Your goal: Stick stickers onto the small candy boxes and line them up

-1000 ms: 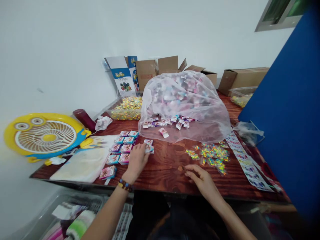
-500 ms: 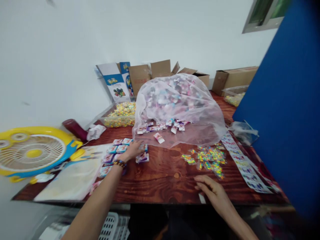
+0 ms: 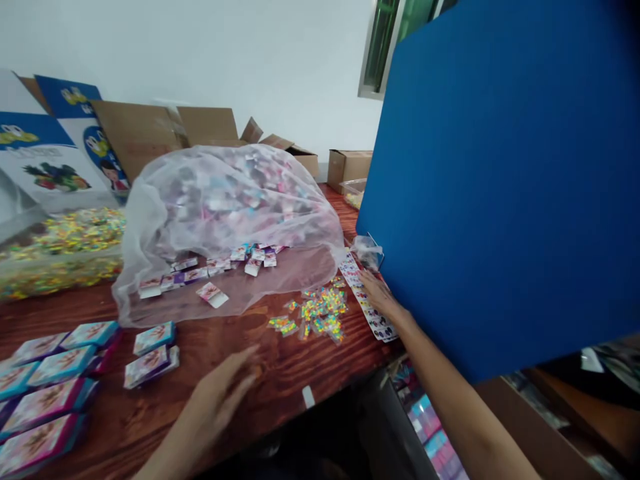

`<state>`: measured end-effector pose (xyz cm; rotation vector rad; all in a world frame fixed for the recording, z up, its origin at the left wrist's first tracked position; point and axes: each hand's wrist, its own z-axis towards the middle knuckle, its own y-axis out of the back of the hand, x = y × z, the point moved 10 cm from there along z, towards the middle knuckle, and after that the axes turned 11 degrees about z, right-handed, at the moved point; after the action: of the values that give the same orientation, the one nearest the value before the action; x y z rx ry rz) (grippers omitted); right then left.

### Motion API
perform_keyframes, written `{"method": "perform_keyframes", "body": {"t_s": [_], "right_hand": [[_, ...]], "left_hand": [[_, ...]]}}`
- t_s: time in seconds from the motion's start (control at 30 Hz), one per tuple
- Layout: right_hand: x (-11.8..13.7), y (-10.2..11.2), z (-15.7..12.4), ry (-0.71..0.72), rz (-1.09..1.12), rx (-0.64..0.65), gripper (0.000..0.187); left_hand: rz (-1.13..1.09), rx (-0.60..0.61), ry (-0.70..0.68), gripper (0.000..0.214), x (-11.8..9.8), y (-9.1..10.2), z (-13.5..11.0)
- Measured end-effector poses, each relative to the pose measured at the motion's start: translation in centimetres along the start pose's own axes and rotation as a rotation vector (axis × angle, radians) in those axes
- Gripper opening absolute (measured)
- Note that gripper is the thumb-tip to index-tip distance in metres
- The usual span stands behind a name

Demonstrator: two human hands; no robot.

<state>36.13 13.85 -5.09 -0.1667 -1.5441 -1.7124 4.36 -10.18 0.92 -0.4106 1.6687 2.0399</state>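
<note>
My right hand (image 3: 379,293) lies stretched out over the strip of stickers (image 3: 367,300) along the table's right side, its fingertips close to a crumpled clear plastic bag (image 3: 367,248). My left hand (image 3: 220,393), smeared by motion, is above the bare wood near the front, fingers extended and nothing seen in them. Between the hands is a pile of small clear packets with yellow and green pieces (image 3: 323,310). Two small printed boxes (image 3: 151,363) sit left of my left hand. Rows of similar boxes (image 3: 47,407) fill the left front corner.
A sheer white net (image 3: 240,200) covers a heap of small boxes. Behind it stand cardboard cartons (image 3: 210,127). A clear tub of packets (image 3: 65,253) is at the left. A large blue panel (image 3: 490,187) rises on the right. A small white piece (image 3: 308,397) lies near the front edge.
The view has turned right. My left hand has left the rows of small boxes and moved right. My right hand has gone from the front edge out to the sticker strip.
</note>
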Motion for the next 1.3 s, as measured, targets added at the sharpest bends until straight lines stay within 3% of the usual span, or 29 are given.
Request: {"method": "perform_keyframes", "body": {"t_s": [0.07, 0.17, 0.33, 0.53, 0.73, 0.87, 1.0, 1.13, 1.23, 1.3], "right_hand": [[-0.5, -1.0, 0.0, 0.019, -0.009, 0.037, 0.047], [-1.0, -1.9, -0.3, 0.019, -0.025, 0.058, 0.044], [-1.0, -1.8, -0.3, 0.024, -0.015, 0.070, 0.034], [-0.7, -1.4, 0.4, -0.001, 0.040, 0.062, 0.039], [1.2, 0.0, 0.2, -0.016, 0.106, 0.008, 0.021], [4.7, 3.9, -0.5, 0.023, 0.161, -0.035, 0.026], [10.8, 8.5, -1.3, 0.054, 0.258, -0.017, 0.030], [19.3, 7.8, -1.7, 0.157, 0.611, 0.257, 0.028], [22.9, 6.8, -1.7, 0.190, 0.616, 0.229, 0.028], [23.8, 6.2, -2.2, 0.188, 0.550, 0.136, 0.028]], "left_hand": [[-0.017, 0.017, -0.065, 0.033, -2.1, -1.8, -0.4], [-0.006, 0.011, -0.092, 0.031, -2.7, -3.1, -1.3], [0.024, 0.006, -0.080, 0.034, -2.0, -3.2, -2.6], [0.018, 0.020, -0.038, 0.036, -1.8, -3.9, -2.5], [-0.053, 0.031, -0.052, 0.039, -2.9, -3.9, -3.9], [-0.078, 0.009, -0.035, 0.038, -3.5, -3.7, -4.0], [-0.137, 0.000, 0.124, 0.037, -4.5, -3.0, -0.9], [-0.298, -0.067, 0.167, 0.056, -7.8, -1.1, 2.4], [-0.467, 0.000, 0.205, 0.044, -8.9, -1.9, 3.2], [-0.607, 0.051, 0.306, 0.032, -7.8, -3.2, 2.7]]}}
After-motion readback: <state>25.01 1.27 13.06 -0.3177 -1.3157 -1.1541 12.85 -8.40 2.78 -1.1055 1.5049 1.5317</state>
